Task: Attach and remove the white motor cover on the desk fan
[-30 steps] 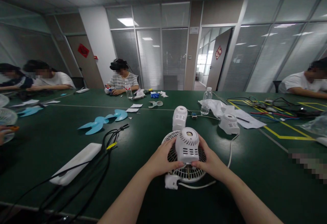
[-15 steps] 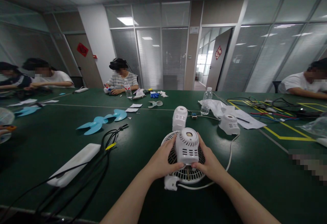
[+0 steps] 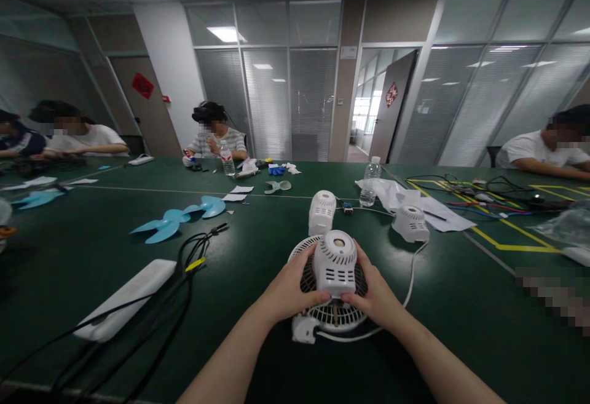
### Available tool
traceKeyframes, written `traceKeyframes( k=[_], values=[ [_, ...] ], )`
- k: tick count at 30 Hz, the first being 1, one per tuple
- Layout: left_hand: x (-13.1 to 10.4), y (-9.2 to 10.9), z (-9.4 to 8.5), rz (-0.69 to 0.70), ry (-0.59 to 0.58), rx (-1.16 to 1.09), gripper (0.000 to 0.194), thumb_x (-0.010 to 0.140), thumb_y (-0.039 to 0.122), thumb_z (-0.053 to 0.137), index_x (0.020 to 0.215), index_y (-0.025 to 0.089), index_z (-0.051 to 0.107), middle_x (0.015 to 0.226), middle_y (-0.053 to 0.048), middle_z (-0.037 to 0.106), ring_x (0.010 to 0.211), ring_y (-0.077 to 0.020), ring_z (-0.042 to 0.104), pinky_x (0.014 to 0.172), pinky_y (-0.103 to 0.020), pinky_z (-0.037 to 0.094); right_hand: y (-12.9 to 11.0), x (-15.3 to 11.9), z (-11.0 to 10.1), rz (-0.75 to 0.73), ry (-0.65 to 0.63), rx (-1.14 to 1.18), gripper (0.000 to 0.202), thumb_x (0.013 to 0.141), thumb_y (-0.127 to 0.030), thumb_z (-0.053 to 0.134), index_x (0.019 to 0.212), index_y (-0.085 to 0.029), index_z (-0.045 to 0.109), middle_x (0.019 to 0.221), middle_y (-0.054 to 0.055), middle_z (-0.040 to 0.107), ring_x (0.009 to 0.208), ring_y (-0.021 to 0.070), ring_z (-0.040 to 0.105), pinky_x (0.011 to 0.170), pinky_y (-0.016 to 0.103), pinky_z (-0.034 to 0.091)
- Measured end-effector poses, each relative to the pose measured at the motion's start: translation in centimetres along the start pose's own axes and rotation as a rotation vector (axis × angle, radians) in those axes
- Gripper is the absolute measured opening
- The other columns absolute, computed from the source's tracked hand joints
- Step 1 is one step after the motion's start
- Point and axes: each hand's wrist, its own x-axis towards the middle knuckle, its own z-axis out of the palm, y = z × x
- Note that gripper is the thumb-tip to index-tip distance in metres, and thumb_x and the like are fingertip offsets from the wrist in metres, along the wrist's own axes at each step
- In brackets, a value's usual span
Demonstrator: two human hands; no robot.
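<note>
A white vented fan motor housing (image 3: 335, 265) sits upright between my two hands, over a round white fan grille (image 3: 332, 318). My left hand (image 3: 295, 284) is closed on its left side, the thumb at its lower front edge. Mirroring it, my right hand (image 3: 371, 287) grips the right side with the thumb at the front too. Just beyond stands a second white housing (image 3: 322, 212). A small white part (image 3: 304, 329) with a cord lies at the grille's front left. Farther right rests a third white housing (image 3: 410, 224), its cable curving toward the grille.
Blue fan blades (image 3: 166, 225), a white power strip (image 3: 126, 299) and black cables (image 3: 191, 262) lie on the left. A water bottle (image 3: 370, 181), plastic wrap and paper (image 3: 449, 216) are at the back right. Other people sit around the green table (image 3: 258, 232).
The whole view has shifted slightly, with things now a little farther left. My hands keep their hold on the housing. The person across has raised one hand toward the face.
</note>
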Motion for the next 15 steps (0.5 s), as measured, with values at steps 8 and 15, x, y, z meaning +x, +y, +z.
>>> traceKeyframes(
  k=[8, 15],
  values=[
    [0.1, 0.6, -0.4, 0.030, -0.024, 0.088, 0.093, 0.067, 0.045, 0.075, 0.145, 0.030, 0.027, 0.147, -0.006, 0.040, 0.133, -0.0327, 0.039, 0.110, -0.050, 0.032, -1.2, 0.1, -0.9, 0.046, -0.045, 0.058, 0.103, 0.072, -0.042, 0.074, 0.150, -0.029, 0.007, 0.152, 0.011, 0.029, 0.134, 0.0331, 0.038, 0.110, 0.055, 0.030],
    [0.1, 0.3, 0.1, 0.003, -0.008, 0.183, 0.093, 0.066, 0.047, 0.074, 0.145, 0.029, 0.028, 0.147, -0.005, 0.041, 0.135, -0.0347, 0.034, 0.112, -0.053, 0.027, -1.3, 0.0, -0.5, 0.038, -0.063, 0.063, 0.103, 0.076, -0.046, 0.070, 0.151, -0.025, 0.002, 0.153, 0.013, 0.028, 0.138, 0.0326, 0.032, 0.113, 0.053, 0.026]
  ],
)
